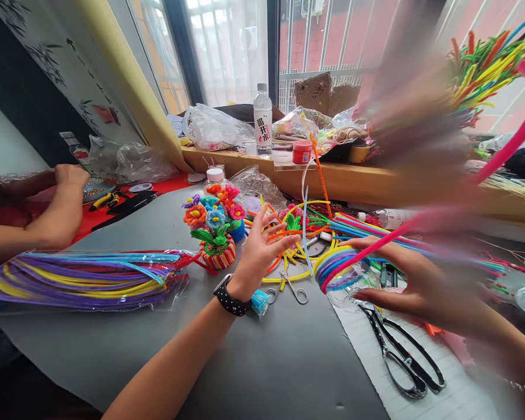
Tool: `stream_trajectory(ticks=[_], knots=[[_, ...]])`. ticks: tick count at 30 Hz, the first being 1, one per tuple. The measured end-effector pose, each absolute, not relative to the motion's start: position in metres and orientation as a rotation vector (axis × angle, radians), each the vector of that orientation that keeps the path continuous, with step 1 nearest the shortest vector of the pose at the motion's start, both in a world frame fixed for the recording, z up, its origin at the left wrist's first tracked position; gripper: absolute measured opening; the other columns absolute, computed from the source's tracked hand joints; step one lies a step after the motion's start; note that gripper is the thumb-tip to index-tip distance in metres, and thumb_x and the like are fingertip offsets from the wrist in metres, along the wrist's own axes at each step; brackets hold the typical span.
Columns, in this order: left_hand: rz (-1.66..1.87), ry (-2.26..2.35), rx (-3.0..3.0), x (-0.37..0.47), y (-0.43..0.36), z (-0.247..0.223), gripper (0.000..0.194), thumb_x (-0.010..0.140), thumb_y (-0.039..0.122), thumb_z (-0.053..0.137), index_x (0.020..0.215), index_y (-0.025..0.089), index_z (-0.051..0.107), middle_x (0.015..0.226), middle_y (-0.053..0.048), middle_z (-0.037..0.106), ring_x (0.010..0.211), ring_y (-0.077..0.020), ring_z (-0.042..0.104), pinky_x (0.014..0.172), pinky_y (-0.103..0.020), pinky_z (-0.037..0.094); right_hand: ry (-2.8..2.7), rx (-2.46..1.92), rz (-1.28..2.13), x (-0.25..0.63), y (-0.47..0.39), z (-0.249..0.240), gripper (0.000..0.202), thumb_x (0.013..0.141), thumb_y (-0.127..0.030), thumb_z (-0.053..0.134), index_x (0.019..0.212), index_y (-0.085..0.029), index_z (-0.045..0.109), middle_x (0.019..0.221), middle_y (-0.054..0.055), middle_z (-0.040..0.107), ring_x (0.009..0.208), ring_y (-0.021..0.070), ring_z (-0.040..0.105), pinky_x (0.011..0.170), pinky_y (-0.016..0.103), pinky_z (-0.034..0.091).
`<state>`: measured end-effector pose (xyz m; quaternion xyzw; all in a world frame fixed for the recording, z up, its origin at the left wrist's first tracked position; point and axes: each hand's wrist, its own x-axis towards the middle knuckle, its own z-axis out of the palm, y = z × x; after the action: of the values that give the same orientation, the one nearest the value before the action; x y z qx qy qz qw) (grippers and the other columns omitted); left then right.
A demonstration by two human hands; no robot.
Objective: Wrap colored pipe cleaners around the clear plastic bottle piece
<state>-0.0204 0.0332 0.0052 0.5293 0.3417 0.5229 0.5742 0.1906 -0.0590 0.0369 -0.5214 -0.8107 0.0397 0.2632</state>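
My left hand [262, 248], with a watch [234, 296] on its wrist, is raised over the table with its fingers spread. Nothing is in it. My right hand [413, 280] grips a clear cup wound with blue, purple and pink chenille stems [339, 268], thumb on the near side and fingers on the far side. A pink chenille stem [389, 239] runs from this winding up to the right, across a large motion-blurred shape I cannot make out. Left of my hand stands a pot of chenille flowers [216, 224]. Small scissors [286, 289] lie between my hands.
Large black scissors [405, 356] rest on paper at right. A bag of chenille stems [87, 280] lies at left, near a co-worker's arms [39, 224]. Loose yellow stems [262, 280] tangle mid-table. A water bottle [263, 122] stands on the sill.
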Motion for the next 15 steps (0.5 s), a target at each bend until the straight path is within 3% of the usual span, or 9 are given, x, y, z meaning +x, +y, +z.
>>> stream_trajectory(ticks=[2,4,5,7,10,15], knots=[[1.186,0.803,1.293,-0.02,0.031,0.005,0.023,0.067,0.035,0.066,0.08,0.017,0.062,0.073,0.001,0.058,0.063,-0.0076,0.052,0.062,-0.021,0.042,-2.22,-1.406,0.066,0.19,-0.058,0.035,0.053,0.072,-0.05,0.055,0.113,-0.017,0.051,0.114,0.008,0.054,0.104,0.0192,0.053,0.089,0.032,0.046],[1.151,0.793,1.358,-0.02,0.028,0.006,0.032,0.074,0.042,0.055,0.059,0.014,0.058,0.053,0.003,0.048,0.05,-0.006,0.043,0.055,-0.021,0.039,-2.24,-1.407,0.024,0.189,-0.057,0.033,0.053,0.072,-0.05,0.055,0.113,-0.016,0.05,0.114,0.008,0.054,0.103,0.0183,0.053,0.087,0.03,0.047],[1.135,0.769,1.382,-0.019,0.025,0.007,0.033,0.076,0.042,0.054,0.058,0.014,0.057,0.052,0.003,0.047,0.05,-0.0064,0.043,0.055,-0.021,0.038,-2.244,-1.404,0.012,0.188,-0.057,0.033,0.053,0.073,-0.05,0.054,0.113,-0.016,0.05,0.114,0.008,0.053,0.104,0.0183,0.053,0.087,0.03,0.048],[1.055,0.662,1.389,-0.017,0.019,0.01,0.021,0.073,0.036,0.059,0.078,0.016,0.06,0.07,0.0,0.057,0.067,-0.01,0.052,0.066,-0.022,0.041,-2.251,-1.393,0.024,0.187,-0.056,0.031,0.053,0.073,-0.049,0.054,0.115,-0.017,0.049,0.116,0.008,0.053,0.106,0.0185,0.051,0.088,0.03,0.047],[0.771,0.567,1.431,-0.016,0.013,0.016,0.025,0.074,0.035,0.058,0.091,0.017,0.059,0.089,-0.003,0.06,0.083,-0.0144,0.054,0.074,-0.024,0.041,-2.264,-1.387,0.06,0.185,-0.057,0.03,0.053,0.074,-0.048,0.054,0.117,-0.018,0.047,0.118,0.007,0.051,0.109,0.0186,0.05,0.089,0.031,0.046],[0.456,0.606,1.539,-0.019,0.013,0.02,0.024,0.073,0.037,0.058,0.078,0.015,0.062,0.072,-0.001,0.057,0.058,-0.0075,0.045,0.049,-0.019,0.03,-2.294,-1.362,-0.011,0.184,-0.056,0.03,0.052,0.074,-0.048,0.053,0.116,-0.019,0.047,0.115,0.006,0.053,0.104,0.0167,0.052,0.086,0.028,0.048]])
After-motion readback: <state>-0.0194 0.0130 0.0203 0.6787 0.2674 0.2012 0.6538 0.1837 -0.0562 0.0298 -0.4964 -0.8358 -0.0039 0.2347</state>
